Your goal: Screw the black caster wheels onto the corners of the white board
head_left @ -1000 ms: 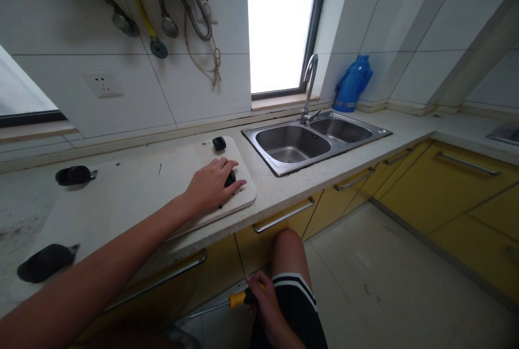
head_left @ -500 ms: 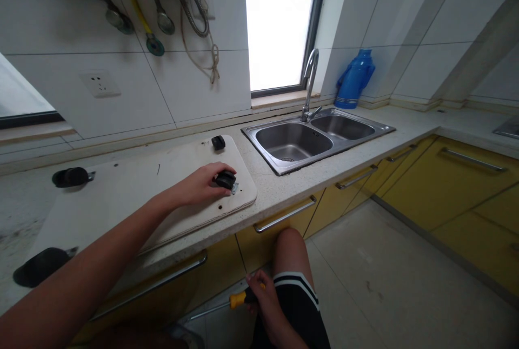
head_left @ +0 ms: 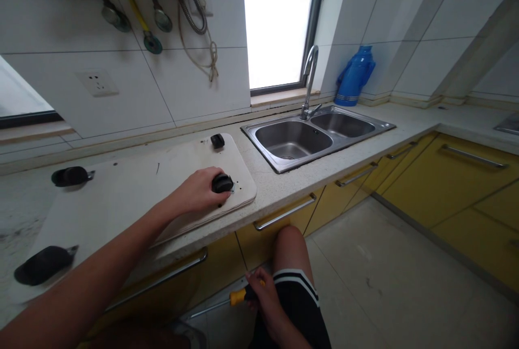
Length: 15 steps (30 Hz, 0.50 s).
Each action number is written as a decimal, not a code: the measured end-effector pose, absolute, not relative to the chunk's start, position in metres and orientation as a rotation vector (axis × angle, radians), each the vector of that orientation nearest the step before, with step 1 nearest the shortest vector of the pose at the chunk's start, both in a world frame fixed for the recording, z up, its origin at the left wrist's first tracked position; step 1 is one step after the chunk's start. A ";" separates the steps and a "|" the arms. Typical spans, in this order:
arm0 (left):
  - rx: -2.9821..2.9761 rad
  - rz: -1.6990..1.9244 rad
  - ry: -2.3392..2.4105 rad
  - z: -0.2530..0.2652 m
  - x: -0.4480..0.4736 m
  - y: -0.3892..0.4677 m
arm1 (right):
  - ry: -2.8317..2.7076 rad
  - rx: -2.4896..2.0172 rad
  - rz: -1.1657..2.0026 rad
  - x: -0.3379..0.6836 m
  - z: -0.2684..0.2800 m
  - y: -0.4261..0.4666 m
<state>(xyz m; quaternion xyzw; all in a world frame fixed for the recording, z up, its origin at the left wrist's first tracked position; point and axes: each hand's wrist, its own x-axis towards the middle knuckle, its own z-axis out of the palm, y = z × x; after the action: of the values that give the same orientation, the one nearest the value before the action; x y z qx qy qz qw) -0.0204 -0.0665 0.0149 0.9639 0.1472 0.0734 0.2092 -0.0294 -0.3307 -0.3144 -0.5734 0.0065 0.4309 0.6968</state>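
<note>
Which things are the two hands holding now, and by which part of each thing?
The left hand grips a black caster by its wheel; the right hand holds the screwdriver by its handle.

Coloured black at the wheel [head_left: 221, 183], creamy white at the board [head_left: 121, 197], yellow-and-black at the screwdriver [head_left: 238, 297], speckled at the surface [head_left: 255, 160].

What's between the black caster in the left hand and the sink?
The end of the white board, then a strip of countertop, lie between the black caster and the sink, seen in the head view.
</note>
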 end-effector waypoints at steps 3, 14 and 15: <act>2.723 0.238 0.496 0.010 -0.019 -0.073 | 0.019 -1.276 0.955 -0.030 -0.314 -0.330; 2.804 0.355 0.574 0.002 -0.010 -0.096 | 0.014 -1.270 0.944 -0.030 -0.310 -0.331; 2.804 0.359 0.594 0.002 -0.010 -0.098 | 0.014 -1.272 0.943 -0.030 -0.310 -0.331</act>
<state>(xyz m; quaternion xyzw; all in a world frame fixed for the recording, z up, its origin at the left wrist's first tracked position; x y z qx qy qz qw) -0.0103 -0.0975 0.0017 0.9630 0.2039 0.1233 0.1262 -0.0296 -0.3306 -0.3104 -0.5717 0.0064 0.4239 0.7024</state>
